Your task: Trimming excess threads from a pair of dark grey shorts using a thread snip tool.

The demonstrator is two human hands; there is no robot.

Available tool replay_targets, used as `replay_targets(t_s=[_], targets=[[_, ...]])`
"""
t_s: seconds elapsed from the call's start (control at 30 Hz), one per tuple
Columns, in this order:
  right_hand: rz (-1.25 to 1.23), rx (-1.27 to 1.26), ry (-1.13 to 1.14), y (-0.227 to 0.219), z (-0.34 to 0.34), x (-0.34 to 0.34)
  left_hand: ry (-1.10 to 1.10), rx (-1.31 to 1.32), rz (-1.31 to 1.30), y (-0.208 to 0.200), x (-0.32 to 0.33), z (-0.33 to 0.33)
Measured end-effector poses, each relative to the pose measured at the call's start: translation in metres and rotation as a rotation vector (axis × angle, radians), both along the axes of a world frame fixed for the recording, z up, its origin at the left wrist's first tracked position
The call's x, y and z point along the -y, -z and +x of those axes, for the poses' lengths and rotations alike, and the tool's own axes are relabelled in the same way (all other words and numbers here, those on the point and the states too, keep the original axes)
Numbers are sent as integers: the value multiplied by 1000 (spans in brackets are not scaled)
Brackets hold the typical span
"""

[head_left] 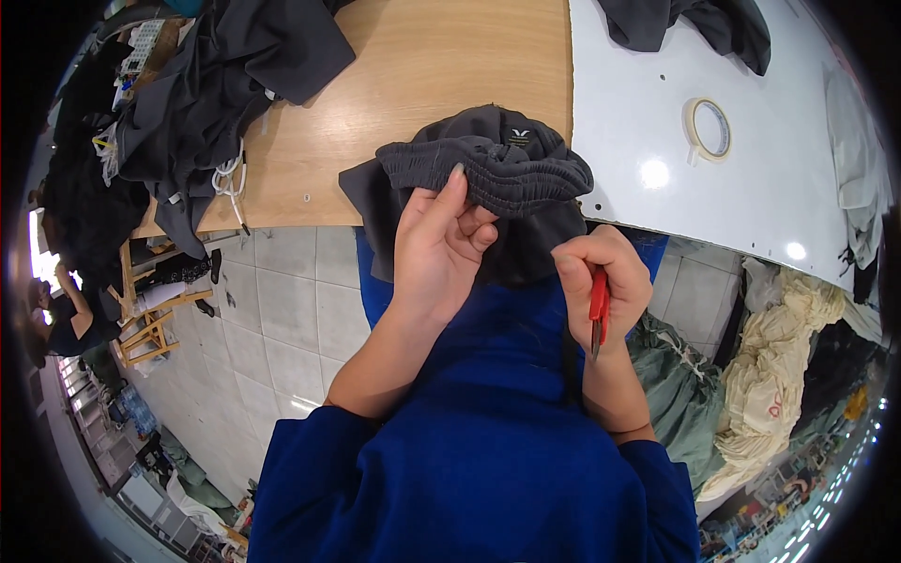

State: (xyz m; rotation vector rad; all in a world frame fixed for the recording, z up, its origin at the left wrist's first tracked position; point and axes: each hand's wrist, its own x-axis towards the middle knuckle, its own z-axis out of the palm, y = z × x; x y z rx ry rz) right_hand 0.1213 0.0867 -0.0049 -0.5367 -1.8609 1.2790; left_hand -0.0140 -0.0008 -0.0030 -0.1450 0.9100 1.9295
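My left hand pinches the gathered elastic waistband of a dark grey garment, thumb on top and fingers curled beneath. The garment lies bunched at the table's near edge, and part of it hangs down toward my lap. A small label shows inside its waist. Just right of the cloth, my right hand is closed around red-handled thread snips, whose blades point down toward my wrist. Its fingertips come close to the garment; whether they touch it or a thread I cannot tell.
Dark garments are heaped on the wooden table at left, beside a white cord. A tape roll lies on the white tabletop. Cream cloth and green cloth lie below right. Another person is far left.
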Motion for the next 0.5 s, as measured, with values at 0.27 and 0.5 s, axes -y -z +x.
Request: replay_targets(t_s=[0.27,0.5], targets=[[86,5,193,14,-34,1,17,23,-57,-5,-3,8],[344,20,-80,15,-27,6,-18,56,-12,13,9,-2]])
